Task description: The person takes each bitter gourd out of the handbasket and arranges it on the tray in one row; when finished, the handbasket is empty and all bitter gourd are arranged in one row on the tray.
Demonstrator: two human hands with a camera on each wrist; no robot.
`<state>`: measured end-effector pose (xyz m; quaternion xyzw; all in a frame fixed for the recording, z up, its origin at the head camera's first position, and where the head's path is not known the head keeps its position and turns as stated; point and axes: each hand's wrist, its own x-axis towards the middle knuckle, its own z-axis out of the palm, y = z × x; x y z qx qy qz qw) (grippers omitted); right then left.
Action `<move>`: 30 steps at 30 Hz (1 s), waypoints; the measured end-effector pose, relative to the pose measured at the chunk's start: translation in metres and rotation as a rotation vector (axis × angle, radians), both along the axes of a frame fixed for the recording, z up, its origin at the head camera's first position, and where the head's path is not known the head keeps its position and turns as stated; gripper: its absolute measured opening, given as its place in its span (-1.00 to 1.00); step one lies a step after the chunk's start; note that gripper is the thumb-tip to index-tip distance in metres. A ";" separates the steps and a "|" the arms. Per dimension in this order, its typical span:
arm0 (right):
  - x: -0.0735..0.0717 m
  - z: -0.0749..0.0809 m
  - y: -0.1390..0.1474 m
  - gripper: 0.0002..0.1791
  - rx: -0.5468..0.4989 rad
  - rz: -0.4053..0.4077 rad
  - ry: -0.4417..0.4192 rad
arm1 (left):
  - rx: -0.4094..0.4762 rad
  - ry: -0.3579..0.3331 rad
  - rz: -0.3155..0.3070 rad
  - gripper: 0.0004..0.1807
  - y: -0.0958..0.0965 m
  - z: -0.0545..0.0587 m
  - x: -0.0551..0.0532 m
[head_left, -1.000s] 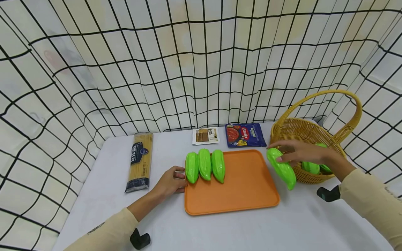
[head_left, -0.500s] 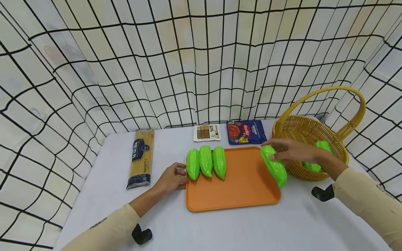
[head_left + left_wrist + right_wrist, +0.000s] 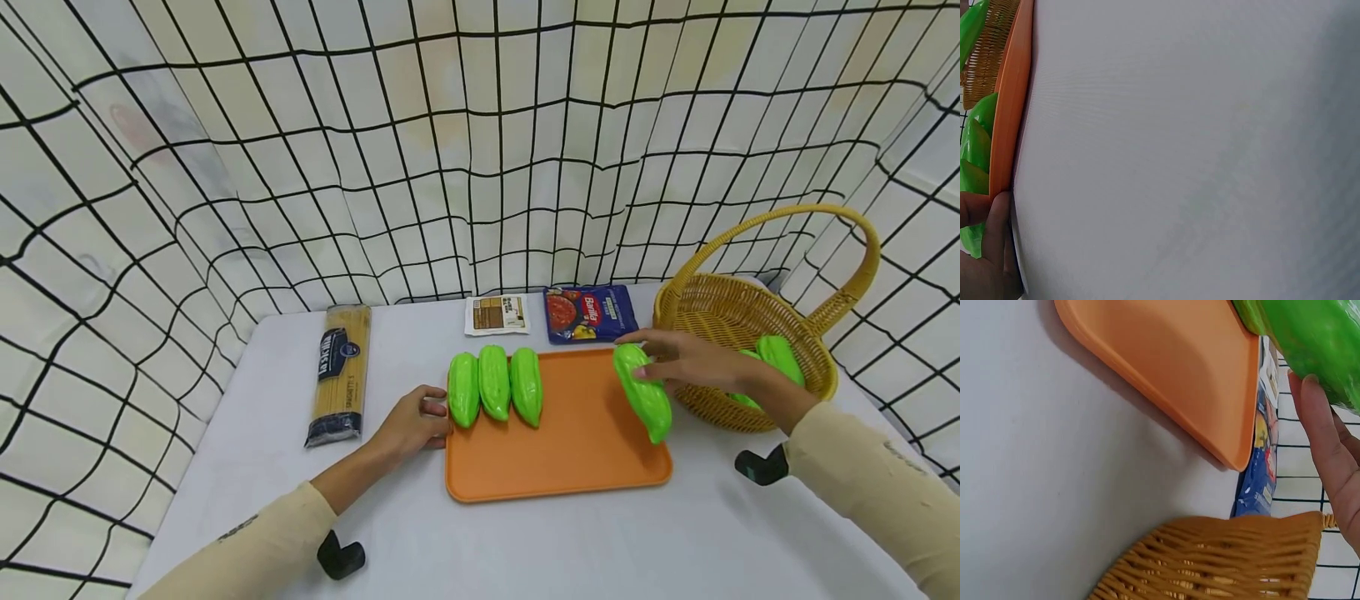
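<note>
My right hand [image 3: 693, 362] pinches a glossy green ridged fruit [image 3: 643, 396], long and pointed like a star fruit, tilted over the right side of the orange tray [image 3: 555, 467]. Fingertips and thumb grip its upper part; in the right wrist view that fruit [image 3: 1316, 337] fills the top right corner. Three matching fruits lie side by side at the tray's left end, among them the leftmost green fruit [image 3: 463, 390]. At the tray's left edge, my left hand [image 3: 415, 421] holds the rim between its fingers, seen close up in the left wrist view.
A yellow wicker basket [image 3: 723, 408] with a tall handle stands right of the tray, more green fruits [image 3: 780, 357] inside. Behind the tray lie a blue Barilla pouch [image 3: 590, 315] and a small white-brown packet [image 3: 497, 315]. A spaghetti pack [image 3: 341, 375] lies left; black netting [image 3: 491, 175] hangs behind.
My right hand has carried the green fruit leftward, from beside the basket to over the tray's right side. The left hand stays at the tray's left edge. The head view has shifted slightly.
</note>
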<state>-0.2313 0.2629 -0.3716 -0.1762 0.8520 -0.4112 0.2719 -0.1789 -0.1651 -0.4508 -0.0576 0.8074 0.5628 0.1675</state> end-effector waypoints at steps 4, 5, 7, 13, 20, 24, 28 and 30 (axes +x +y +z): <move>-0.002 -0.003 -0.005 -0.28 0.005 -0.007 0.005 | -0.004 -0.001 0.000 -0.36 0.000 0.001 0.000; -0.003 -0.003 -0.007 -0.28 0.010 -0.011 0.003 | -0.007 -0.001 -0.001 -0.36 0.000 0.001 0.000; -0.004 -0.005 -0.010 -0.27 0.020 -0.017 -0.003 | -0.010 0.000 -0.003 -0.36 0.000 0.001 0.000; -0.008 -0.011 -0.021 -0.26 0.014 0.001 -0.013 | -0.011 0.003 -0.001 -0.36 0.000 0.001 0.000; -0.013 -0.021 -0.033 -0.28 0.003 -0.002 -0.030 | 0.000 0.006 -0.004 -0.36 0.000 0.001 0.001; -0.017 -0.024 -0.040 -0.25 0.000 -0.012 -0.025 | 0.001 0.007 -0.006 -0.35 0.000 0.001 0.001; -0.019 -0.025 -0.047 -0.24 0.008 -0.032 -0.032 | -0.006 0.006 -0.004 -0.36 0.000 0.000 0.002; -0.021 -0.026 -0.050 -0.23 0.016 -0.045 -0.037 | -0.010 0.010 -0.006 -0.36 0.000 0.000 0.001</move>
